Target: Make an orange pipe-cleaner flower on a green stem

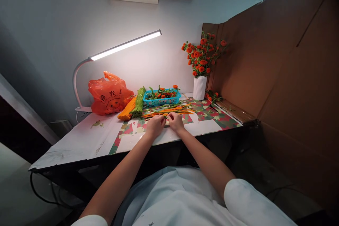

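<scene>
My left hand (156, 125) and my right hand (175, 121) meet over the front of the table, fingers pinched. Between their fingertips is a small orange and green pipe-cleaner flower piece (165, 115), partly hidden by the fingers. Just beyond my hands lie loose orange pipe cleaners (182, 111) with some green ones. To the left, a bundle of orange pipe cleaners (126, 110) rests beside a bundle of green pipe cleaners (139, 102). A blue basket (159, 102) behind them holds orange flowers on green stems.
An orange plastic bag (108, 95) sits at the back left below a lit desk lamp (127, 45). At the back right, a white ribbed vase (199, 88) holds many orange flowers. Loose flowers (213, 96) lie beside it. Tall cardboard (278, 63) borders the right side.
</scene>
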Action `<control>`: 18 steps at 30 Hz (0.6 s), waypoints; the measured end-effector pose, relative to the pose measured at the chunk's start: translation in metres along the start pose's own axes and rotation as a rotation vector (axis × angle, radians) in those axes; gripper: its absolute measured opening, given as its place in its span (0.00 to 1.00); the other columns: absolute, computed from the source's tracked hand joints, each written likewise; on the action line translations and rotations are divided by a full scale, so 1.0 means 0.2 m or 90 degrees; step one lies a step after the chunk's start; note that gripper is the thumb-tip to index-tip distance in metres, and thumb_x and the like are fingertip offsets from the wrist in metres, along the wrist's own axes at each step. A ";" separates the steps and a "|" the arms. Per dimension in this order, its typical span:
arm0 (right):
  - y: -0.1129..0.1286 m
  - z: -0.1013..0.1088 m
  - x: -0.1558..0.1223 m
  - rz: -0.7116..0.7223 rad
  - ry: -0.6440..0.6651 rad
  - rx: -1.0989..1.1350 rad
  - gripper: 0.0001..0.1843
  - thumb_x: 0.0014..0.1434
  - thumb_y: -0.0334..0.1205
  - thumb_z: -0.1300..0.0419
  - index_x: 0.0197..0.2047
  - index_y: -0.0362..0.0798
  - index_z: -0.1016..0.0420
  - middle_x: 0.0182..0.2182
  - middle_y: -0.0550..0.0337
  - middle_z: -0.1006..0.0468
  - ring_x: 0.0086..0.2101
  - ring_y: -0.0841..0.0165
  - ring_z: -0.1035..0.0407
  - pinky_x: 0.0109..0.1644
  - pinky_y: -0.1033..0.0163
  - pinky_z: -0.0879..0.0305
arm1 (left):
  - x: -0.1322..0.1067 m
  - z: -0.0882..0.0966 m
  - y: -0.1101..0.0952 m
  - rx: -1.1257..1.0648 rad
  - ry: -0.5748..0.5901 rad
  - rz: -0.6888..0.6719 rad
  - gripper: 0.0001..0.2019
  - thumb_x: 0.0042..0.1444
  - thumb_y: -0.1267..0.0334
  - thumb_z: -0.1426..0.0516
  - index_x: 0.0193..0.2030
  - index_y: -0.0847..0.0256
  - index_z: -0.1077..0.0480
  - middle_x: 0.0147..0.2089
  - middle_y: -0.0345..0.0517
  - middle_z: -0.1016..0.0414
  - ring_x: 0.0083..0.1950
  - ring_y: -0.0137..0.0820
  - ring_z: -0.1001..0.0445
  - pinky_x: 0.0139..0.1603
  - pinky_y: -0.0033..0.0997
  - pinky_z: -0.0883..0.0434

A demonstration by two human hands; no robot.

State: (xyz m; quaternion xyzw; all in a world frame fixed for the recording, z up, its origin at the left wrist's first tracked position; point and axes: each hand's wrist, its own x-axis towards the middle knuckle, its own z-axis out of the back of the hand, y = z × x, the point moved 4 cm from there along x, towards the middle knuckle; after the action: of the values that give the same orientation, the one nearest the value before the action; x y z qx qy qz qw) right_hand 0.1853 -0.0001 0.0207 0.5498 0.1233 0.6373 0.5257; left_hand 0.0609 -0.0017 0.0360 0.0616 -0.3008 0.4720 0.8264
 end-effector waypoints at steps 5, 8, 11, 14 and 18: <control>-0.02 0.00 0.00 -0.055 -0.003 0.041 0.07 0.52 0.36 0.46 0.23 0.49 0.35 0.22 0.63 0.29 0.26 0.69 0.36 0.32 0.66 0.42 | 0.00 -0.01 0.00 -0.093 -0.037 -0.035 0.12 0.56 0.65 0.49 0.22 0.58 0.40 0.25 0.42 0.32 0.29 0.31 0.34 0.30 0.30 0.45; -0.01 0.01 0.00 -0.071 0.021 0.044 0.09 0.53 0.39 0.45 0.23 0.48 0.34 0.21 0.64 0.30 0.24 0.70 0.37 0.30 0.67 0.44 | 0.01 -0.02 0.05 -0.202 -0.040 0.024 0.12 0.53 0.65 0.49 0.20 0.58 0.44 0.20 0.37 0.39 0.25 0.29 0.40 0.28 0.28 0.46; 0.00 0.03 0.00 -0.044 0.035 0.026 0.16 0.57 0.45 0.48 0.21 0.48 0.36 0.19 0.65 0.33 0.23 0.71 0.39 0.29 0.67 0.47 | 0.02 -0.03 0.08 -0.281 -0.013 0.050 0.10 0.50 0.67 0.51 0.19 0.58 0.45 0.19 0.36 0.44 0.24 0.28 0.43 0.27 0.28 0.46; -0.01 0.03 0.00 -0.011 0.063 0.001 0.19 0.60 0.47 0.52 0.20 0.49 0.41 0.17 0.66 0.37 0.23 0.72 0.42 0.28 0.67 0.49 | 0.02 -0.05 0.08 -0.317 0.042 0.002 0.10 0.49 0.68 0.52 0.19 0.59 0.43 0.19 0.36 0.43 0.24 0.28 0.42 0.28 0.28 0.45; -0.01 0.00 0.00 0.059 0.156 -0.040 0.18 0.60 0.45 0.51 0.21 0.48 0.42 0.18 0.67 0.38 0.24 0.72 0.42 0.29 0.68 0.50 | 0.02 -0.06 0.06 -0.360 0.079 -0.064 0.10 0.52 0.67 0.52 0.24 0.60 0.34 0.25 0.39 0.34 0.30 0.30 0.36 0.34 0.28 0.38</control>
State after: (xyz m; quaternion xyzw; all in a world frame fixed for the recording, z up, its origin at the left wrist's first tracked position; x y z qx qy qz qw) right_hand 0.1858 0.0004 0.0191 0.4562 0.1408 0.7267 0.4940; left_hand 0.0572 0.0126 0.0256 -0.1852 -0.3657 0.3312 0.8498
